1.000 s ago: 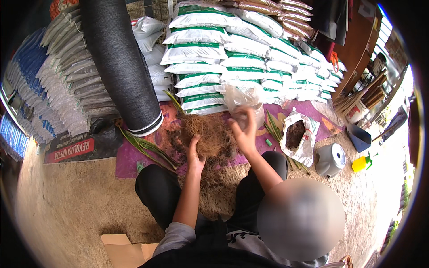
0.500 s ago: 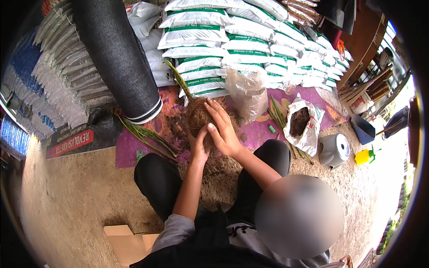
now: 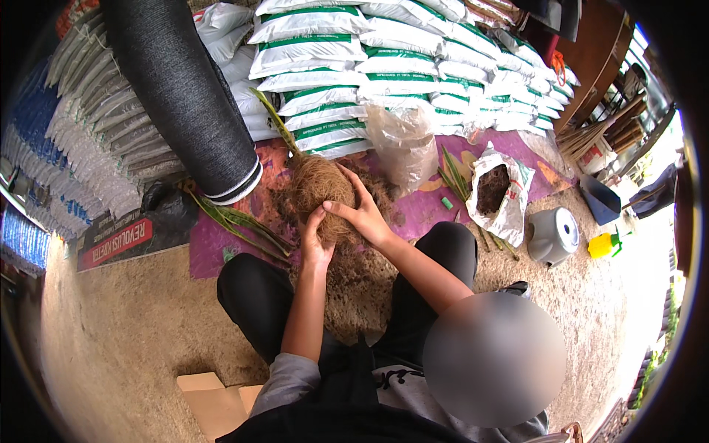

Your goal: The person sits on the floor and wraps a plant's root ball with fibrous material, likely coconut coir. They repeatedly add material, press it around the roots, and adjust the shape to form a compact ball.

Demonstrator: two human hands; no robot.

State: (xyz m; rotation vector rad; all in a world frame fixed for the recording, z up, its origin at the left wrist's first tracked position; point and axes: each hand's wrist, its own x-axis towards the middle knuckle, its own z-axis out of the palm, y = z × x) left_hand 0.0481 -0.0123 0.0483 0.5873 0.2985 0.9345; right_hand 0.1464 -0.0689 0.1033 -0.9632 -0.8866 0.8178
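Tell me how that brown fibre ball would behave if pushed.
The fibre ball would probably squash, being covered in fine, tangled strands. It may shed bits, as wisps stick out. It likely rolls unevenly, given the leaf at its top.

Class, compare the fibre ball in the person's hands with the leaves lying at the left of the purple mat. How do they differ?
Shape: the fibre ball is rounded; the leaves are long and narrow.
Colour: the fibre ball is brown; the leaves are green with paler edges.
Position: the left hand and right hand hold the fibre ball; the leaves lie untouched.
Shared: long green foliage, as a leaf juts from the fibre ball.
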